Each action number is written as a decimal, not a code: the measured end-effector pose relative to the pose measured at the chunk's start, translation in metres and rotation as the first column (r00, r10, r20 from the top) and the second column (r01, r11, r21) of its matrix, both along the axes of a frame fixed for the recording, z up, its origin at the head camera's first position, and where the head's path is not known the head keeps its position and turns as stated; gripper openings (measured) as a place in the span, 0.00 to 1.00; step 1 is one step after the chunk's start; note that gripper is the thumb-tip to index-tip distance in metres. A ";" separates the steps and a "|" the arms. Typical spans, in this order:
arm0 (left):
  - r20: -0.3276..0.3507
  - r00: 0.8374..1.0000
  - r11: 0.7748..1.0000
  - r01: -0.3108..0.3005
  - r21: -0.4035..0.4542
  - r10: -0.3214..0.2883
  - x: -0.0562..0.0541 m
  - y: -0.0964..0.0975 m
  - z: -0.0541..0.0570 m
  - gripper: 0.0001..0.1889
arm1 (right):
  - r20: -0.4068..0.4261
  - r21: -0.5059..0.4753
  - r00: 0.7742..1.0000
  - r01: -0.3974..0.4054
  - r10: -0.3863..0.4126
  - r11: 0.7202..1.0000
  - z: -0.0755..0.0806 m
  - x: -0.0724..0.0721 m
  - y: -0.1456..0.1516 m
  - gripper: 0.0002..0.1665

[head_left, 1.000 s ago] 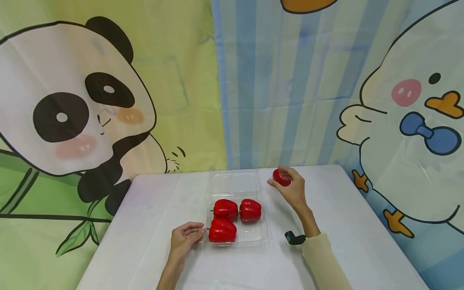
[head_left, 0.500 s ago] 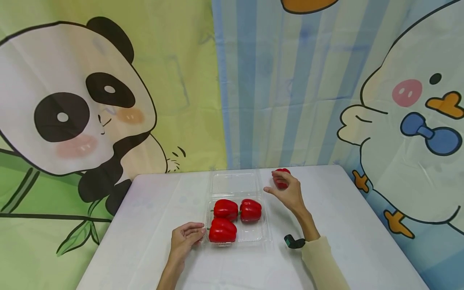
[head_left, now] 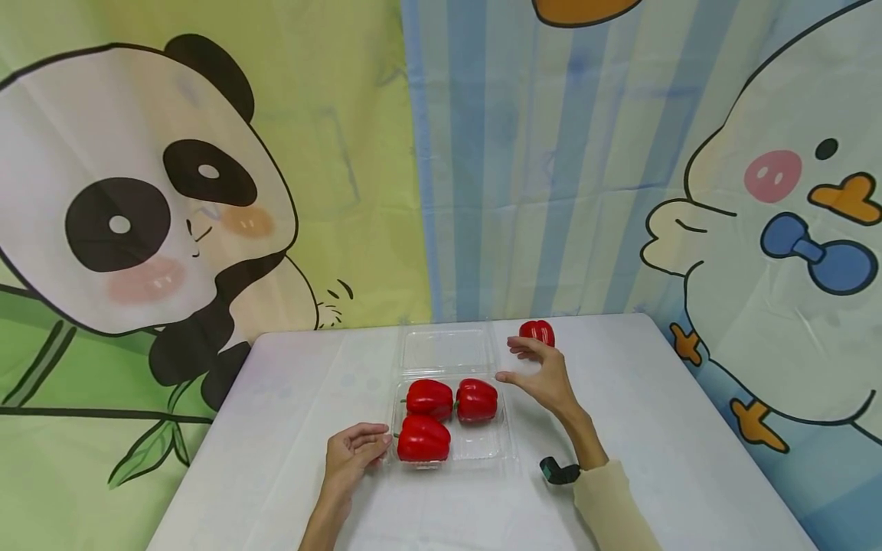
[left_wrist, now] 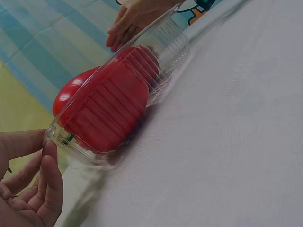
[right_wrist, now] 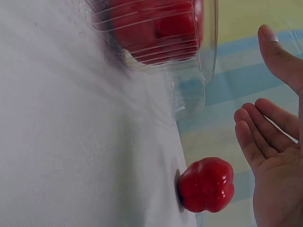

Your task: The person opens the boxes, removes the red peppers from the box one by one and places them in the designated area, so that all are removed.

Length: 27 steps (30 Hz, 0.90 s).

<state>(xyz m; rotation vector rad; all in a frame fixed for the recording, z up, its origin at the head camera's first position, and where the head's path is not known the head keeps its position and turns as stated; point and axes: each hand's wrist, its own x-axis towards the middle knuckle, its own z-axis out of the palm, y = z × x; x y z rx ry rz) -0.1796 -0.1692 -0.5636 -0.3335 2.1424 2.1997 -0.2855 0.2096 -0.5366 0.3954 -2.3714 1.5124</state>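
A clear plastic clamshell box (head_left: 478,444) lies with its lid (head_left: 448,350) folded back on the table. Three red bell peppers are inside: one at the back left (head_left: 429,398), one at the back right (head_left: 477,399) and one at the front left (head_left: 423,438). My left hand (head_left: 351,459) pinches the box's rim near its front left corner, as the left wrist view shows. A fourth red bell pepper (right_wrist: 207,184) sits on the table near the back edge. In front of it my right hand (head_left: 544,375) hovers with thumb and fingers spread, holding nothing.
A white cloth covers the table (head_left: 276,428). Behind it hangs a curtain (head_left: 482,153) printed with a panda and a white bird. A small dark device (head_left: 560,471) is fixed at my right wrist.
My right hand has let go of the fourth bell pepper at the back of the table and drawn back toward the box, fingers spreading. The left hand stays at the box.
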 end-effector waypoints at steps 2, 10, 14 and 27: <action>0.000 1.000 1.000 0.001 -0.001 -0.001 0.000 0.000 0.000 0.17 | 0.008 0.005 1.000 -0.007 0.007 1.000 -0.002 0.001 -0.001 0.41; -0.004 1.000 1.000 0.000 0.011 0.000 -0.001 0.000 -0.001 0.17 | 0.000 0.013 1.000 -0.020 0.020 1.000 -0.006 0.007 -0.006 0.42; -0.002 1.000 1.000 0.000 0.003 0.000 0.000 0.001 -0.001 0.17 | -0.004 0.017 1.000 -0.027 0.027 0.999 -0.006 0.009 -0.008 0.42; 0.004 1.000 1.000 -0.006 -0.023 0.006 0.000 0.000 -0.001 0.17 | -0.039 0.028 0.995 -0.088 0.089 0.996 -0.007 0.011 -0.012 0.41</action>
